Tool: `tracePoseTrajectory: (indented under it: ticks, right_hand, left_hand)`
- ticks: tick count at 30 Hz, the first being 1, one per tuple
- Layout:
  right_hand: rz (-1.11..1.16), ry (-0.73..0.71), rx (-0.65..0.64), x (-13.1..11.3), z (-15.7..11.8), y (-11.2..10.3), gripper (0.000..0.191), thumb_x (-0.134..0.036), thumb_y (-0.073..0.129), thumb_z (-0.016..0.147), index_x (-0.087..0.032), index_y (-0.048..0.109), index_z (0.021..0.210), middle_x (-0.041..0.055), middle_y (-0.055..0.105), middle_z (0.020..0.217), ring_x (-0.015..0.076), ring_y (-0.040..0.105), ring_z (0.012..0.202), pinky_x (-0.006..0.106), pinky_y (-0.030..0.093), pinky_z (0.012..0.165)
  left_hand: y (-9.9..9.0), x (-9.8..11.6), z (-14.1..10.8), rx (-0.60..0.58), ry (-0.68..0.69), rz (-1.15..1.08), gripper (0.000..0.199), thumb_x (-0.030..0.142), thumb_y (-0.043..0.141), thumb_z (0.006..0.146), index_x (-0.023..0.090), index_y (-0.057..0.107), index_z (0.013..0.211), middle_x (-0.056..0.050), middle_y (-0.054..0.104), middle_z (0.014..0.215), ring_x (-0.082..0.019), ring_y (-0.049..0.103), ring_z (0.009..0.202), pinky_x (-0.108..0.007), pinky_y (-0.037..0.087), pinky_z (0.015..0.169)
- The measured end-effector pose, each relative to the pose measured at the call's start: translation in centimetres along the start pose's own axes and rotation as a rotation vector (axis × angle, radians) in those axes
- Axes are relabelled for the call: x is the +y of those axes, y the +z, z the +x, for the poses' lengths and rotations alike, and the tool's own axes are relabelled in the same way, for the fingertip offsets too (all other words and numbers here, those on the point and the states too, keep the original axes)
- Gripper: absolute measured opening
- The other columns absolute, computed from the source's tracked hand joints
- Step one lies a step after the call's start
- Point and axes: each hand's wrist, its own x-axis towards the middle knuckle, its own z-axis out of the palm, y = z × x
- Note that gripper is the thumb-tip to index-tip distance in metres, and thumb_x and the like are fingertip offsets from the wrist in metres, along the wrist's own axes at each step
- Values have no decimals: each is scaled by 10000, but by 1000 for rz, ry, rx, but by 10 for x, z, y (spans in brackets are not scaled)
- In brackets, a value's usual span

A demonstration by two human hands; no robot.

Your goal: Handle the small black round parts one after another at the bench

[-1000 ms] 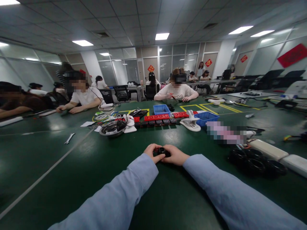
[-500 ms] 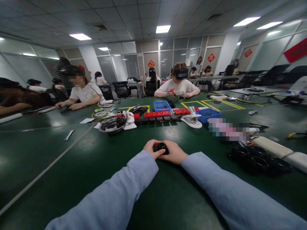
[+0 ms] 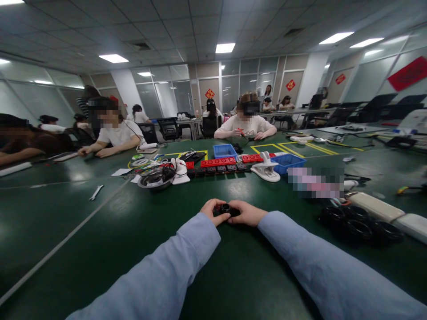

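Both hands meet over the green tabletop, around a small black round part (image 3: 225, 208) with a ring-shaped opening facing up. My left hand (image 3: 212, 211) grips it from the left, thumb in front and fingers curled behind. From the other side, my right hand (image 3: 247, 213) closes on it with thumb and fingers, hiding much of its right half. The part sits low, at or just above the table; I cannot tell whether it touches. Blue-grey sleeves cover both forearms.
Several black ring-shaped parts (image 3: 358, 226) lie to the right, near a long white case (image 3: 373, 206). Ahead are red and black blocks (image 3: 218, 162), a white clip stand (image 3: 266, 169), blue bins (image 3: 289, 163) and a tray of cables (image 3: 156, 178). A wrench (image 3: 96, 193) lies left. Co-workers sit across.
My right hand has shifted slightly to the right and its fingers have changed position on the black part. My left hand keeps its hold. The view has tilted a little.
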Motion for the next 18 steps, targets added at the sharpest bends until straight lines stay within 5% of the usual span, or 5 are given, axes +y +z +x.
tracePoseTrajectory:
  ticks: [4,11,18]
  right_hand:
    - [-3,25,32,3,2,3,221,-157,624,608,-131,544,813,-18,539,719,125,509,669,236,392,599]
    - [-425,109,360,3,6,22,236,-305,647,594,-158,489,687,-4,509,663,132,460,613,226,307,519]
    - [-317,-43,215,1,4,13,348,-296,671,593,-144,557,885,50,585,840,186,521,770,286,385,673]
  left_hand:
    - [2,5,-2,49,-15,49,317,204,680,585,158,559,875,-16,544,819,-151,535,757,-293,442,710]
    - [5,9,-3,144,-45,147,299,222,690,563,160,540,814,-6,524,787,-156,526,744,-307,450,713]
    - [0,2,1,50,-30,63,316,222,688,569,161,545,844,-9,533,808,-160,533,776,-307,447,727]
